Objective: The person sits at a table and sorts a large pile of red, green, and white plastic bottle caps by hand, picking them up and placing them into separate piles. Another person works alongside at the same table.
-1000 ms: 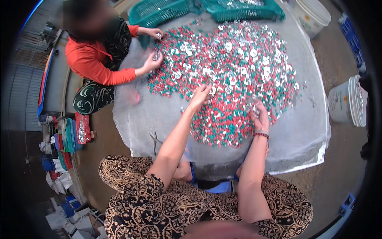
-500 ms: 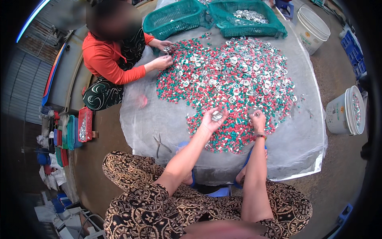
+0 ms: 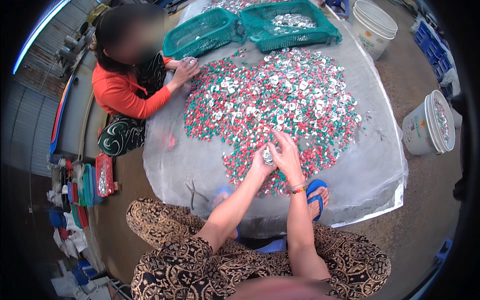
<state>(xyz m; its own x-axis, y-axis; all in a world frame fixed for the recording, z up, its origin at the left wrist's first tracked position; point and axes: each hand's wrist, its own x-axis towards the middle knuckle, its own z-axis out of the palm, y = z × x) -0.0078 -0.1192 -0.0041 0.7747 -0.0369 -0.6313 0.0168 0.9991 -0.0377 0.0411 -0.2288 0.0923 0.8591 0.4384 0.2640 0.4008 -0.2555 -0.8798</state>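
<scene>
In the cupped palm of my left hand (image 3: 261, 164) lies a small bunch of shiny metal buckles (image 3: 268, 156), its fingers curled round them. My right hand (image 3: 287, 159), with a beaded bracelet at the wrist, is bent over that palm. Its thumb and fingers curve in at the bunch, and what they pinch is hidden. Both hands are above the near edge of a wide heap of red, green and white polishing chips (image 3: 310, 152). Many loose flat buckles (image 3: 280, 119) lie scattered over the heap.
A person in an orange top (image 3: 125, 95) works at the left side of the heap. Two green mesh baskets stand behind it, one bare (image 3: 200, 37), one holding metal pieces (image 3: 292, 40). Pliers (image 3: 195, 195) lie on the grey sheet (image 3: 170, 170). White buckets (image 3: 425, 125) stand at right.
My right hand has left the heap and come over to my left hand. The view has shifted slightly. The other person's hands have drawn together at the heap's left edge.
</scene>
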